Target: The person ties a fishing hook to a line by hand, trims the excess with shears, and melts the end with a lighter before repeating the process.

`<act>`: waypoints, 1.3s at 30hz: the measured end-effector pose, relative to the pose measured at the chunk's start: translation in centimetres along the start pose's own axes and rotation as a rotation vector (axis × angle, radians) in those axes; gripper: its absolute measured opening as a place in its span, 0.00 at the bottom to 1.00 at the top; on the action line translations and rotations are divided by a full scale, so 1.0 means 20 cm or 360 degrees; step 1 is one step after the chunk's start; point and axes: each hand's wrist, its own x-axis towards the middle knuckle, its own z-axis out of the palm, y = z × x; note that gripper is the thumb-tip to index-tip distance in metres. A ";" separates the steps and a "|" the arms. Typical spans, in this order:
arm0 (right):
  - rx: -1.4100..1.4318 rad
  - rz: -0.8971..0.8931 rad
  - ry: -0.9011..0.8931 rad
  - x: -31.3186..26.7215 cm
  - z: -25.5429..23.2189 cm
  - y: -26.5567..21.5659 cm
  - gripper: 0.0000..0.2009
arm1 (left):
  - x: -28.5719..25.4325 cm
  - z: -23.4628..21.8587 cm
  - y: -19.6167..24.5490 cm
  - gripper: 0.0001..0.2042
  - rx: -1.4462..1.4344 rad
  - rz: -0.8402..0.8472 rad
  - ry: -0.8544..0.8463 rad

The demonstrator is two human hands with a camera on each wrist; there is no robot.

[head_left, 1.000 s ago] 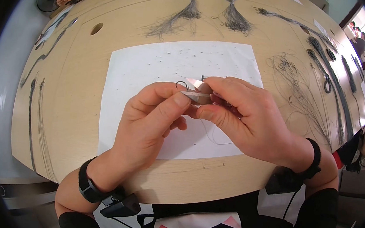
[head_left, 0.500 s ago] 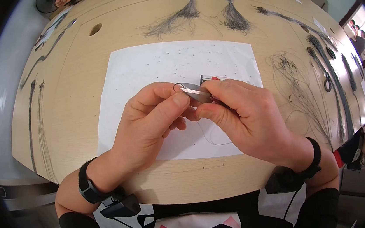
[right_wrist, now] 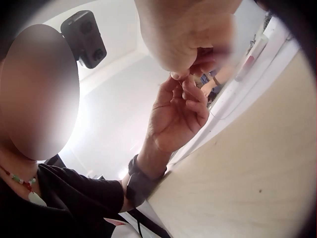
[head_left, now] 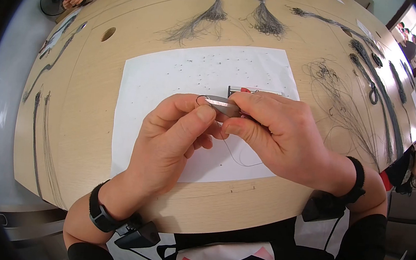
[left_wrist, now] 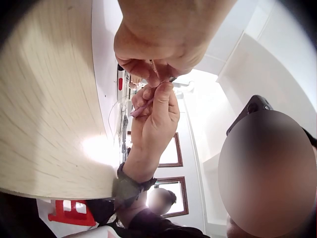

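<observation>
Snips [head_left: 223,105] sit clamped in the right hand [head_left: 280,137] above the white sheet [head_left: 173,76]; left hand [head_left: 169,141] pinches the hook [head_left: 203,99]. Best cut close, line taut.

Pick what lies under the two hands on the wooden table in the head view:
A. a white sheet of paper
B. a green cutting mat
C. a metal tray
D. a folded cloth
A: the left hand and right hand meet over a white sheet of paper that lies flat on the wooden table.
</observation>
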 end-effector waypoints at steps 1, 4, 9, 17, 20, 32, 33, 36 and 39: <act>0.0000 0.0000 0.0000 0.00 0.00 0.00 0.08 | 0.00 0.00 0.00 0.05 0.0000 0.0000 0.0000; 0.0047 -0.0029 0.0029 0.00 0.01 0.01 0.08 | 0.00 0.00 0.00 0.05 -0.0038 0.0001 0.0015; 0.0034 -0.0011 0.0081 0.00 0.03 0.01 0.07 | 0.00 0.00 -0.01 0.05 -0.0063 0.0004 0.0024; 0.0039 -0.0044 0.0127 0.00 0.04 0.01 0.07 | 0.01 -0.02 -0.02 0.06 -0.0207 0.0023 -0.0006; 0.0045 -0.0040 0.0132 0.00 0.05 0.02 0.07 | 0.00 -0.01 -0.01 0.05 -0.0146 0.0017 0.0034; 0.0313 0.0116 0.0069 0.00 0.02 0.00 0.08 | 0.00 0.01 0.00 0.03 -0.0032 0.0056 0.0013; 0.0478 0.0288 0.0002 0.00 0.01 -0.01 0.08 | 0.00 0.02 0.00 0.03 -0.0012 0.0049 0.0026; 0.0405 0.0212 0.0064 0.01 0.00 0.00 0.09 | -0.01 0.01 0.01 0.04 0.0101 0.0045 -0.0021; 0.0436 0.0256 0.0068 0.01 -0.02 0.00 0.09 | -0.01 0.00 0.00 0.04 0.0090 0.0054 -0.0037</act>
